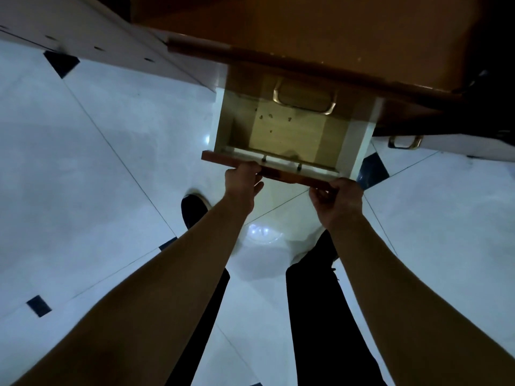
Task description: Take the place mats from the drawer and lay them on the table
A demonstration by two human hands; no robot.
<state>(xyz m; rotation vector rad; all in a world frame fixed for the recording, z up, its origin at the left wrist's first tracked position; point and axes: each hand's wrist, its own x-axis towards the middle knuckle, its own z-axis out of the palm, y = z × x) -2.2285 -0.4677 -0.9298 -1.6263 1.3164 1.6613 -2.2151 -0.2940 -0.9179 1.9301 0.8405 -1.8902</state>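
Observation:
A drawer (223, 126) stands pulled out from under a brown wooden top (320, 32). Its reddish front board (284, 174) is nearest to me. My left hand (243, 179) grips the left part of that board from below. My right hand (338, 197) grips its right end. A flat tan sheet (287, 132) with small dark marks covers the drawer's floor; I cannot tell whether it is a place mat. No table surface for laying mats shows in this view.
A brass handle (305, 97) shows at the drawer's back, under the top's edge. A second brass handle (405, 142) sits on a white cabinet at right. White cabinets (111, 37) run along the upper left. My legs and shoe (193, 210) stand on white tiled floor.

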